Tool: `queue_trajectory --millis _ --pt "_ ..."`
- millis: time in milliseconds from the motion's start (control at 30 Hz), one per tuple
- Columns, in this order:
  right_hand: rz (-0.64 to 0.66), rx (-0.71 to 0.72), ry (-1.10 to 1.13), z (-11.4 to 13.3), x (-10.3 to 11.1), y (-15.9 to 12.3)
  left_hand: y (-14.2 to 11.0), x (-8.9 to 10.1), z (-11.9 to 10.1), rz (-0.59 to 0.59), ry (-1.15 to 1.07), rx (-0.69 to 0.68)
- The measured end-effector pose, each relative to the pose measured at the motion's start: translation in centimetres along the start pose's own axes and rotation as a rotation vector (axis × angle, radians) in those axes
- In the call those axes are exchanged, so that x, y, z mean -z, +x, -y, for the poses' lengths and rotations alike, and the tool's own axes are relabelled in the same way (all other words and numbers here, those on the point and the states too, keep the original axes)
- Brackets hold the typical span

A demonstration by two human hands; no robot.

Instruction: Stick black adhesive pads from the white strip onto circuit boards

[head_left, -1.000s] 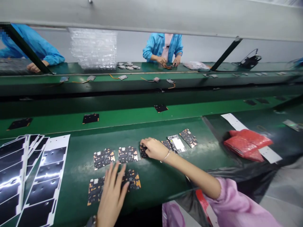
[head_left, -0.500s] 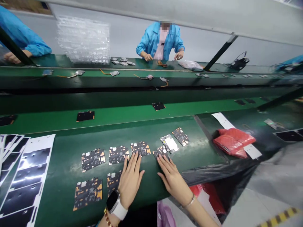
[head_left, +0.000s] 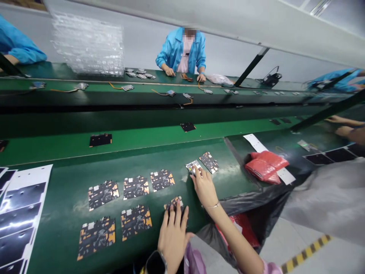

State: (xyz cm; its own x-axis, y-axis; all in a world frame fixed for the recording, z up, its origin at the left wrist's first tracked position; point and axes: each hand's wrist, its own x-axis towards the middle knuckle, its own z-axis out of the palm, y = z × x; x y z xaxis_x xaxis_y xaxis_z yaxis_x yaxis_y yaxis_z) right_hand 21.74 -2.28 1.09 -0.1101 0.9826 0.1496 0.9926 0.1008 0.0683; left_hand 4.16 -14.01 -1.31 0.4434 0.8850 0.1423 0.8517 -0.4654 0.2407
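Note:
My left hand (head_left: 173, 238) lies with outstretched fingers on a black and orange circuit board (head_left: 177, 201), covering most of it. Farther off, my right hand (head_left: 204, 189) reaches to a circuit board with a white label (head_left: 191, 166); its extended fingertips rest on that board and hide part of it. Just right of it lies a dark circuit board (head_left: 209, 162), tilted. To the left, several similar boards lie flat in two rows, among them an upper-row board (head_left: 162, 179) and a lower-row board (head_left: 136, 222).
White sheets with black film pieces (head_left: 25, 207) lie at the left. A red plastic packet (head_left: 265, 166) rests on a white strip at the right. Beyond, black boards (head_left: 100, 139) lie on the green conveyor belt (head_left: 142, 140). A co-worker (head_left: 182, 53) in blue stands opposite.
My left hand has moved nearer and rightward, onto a board in the lower row. My right hand has shifted from a dark board to the white-labelled one. The view has turned slightly right.

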Motion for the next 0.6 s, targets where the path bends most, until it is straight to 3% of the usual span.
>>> queue_trajectory --millis 67,133,233,300,433,500,567,600 --pt "0.131 0.068 -0.064 -0.1 0.4 0.3 -1.0 0.8 0.2 0.057 0.067 0.094" --pt "0.261 0.138 -0.090 -0.6 1.2 0.7 -1.7 1.9 1.6 0.082 0.098 0.078" --pt "0.331 0.171 -0.088 -1.6 2.4 1.8 -2.1 2.9 4.2 0.090 0.036 -0.204" --pt "0.345 0.155 -0.099 -1.8 2.7 2.8 -2.2 2.5 5.0 0.095 0.002 -0.328" --pt "0.407 0.156 -0.168 -0.9 2.7 3.9 -2.4 1.0 3.4 0.031 0.114 -0.064" --pt "0.408 0.165 -0.208 -0.4 2.9 3.9 -2.6 1.7 3.3 -0.061 0.123 0.010" --pt "0.382 0.164 -0.238 -0.5 3.5 3.8 -3.5 3.6 5.4 -0.170 0.079 0.064" --pt "0.365 0.160 -0.246 -0.8 3.8 3.8 -4.3 5.0 7.5 -0.214 0.055 0.130"
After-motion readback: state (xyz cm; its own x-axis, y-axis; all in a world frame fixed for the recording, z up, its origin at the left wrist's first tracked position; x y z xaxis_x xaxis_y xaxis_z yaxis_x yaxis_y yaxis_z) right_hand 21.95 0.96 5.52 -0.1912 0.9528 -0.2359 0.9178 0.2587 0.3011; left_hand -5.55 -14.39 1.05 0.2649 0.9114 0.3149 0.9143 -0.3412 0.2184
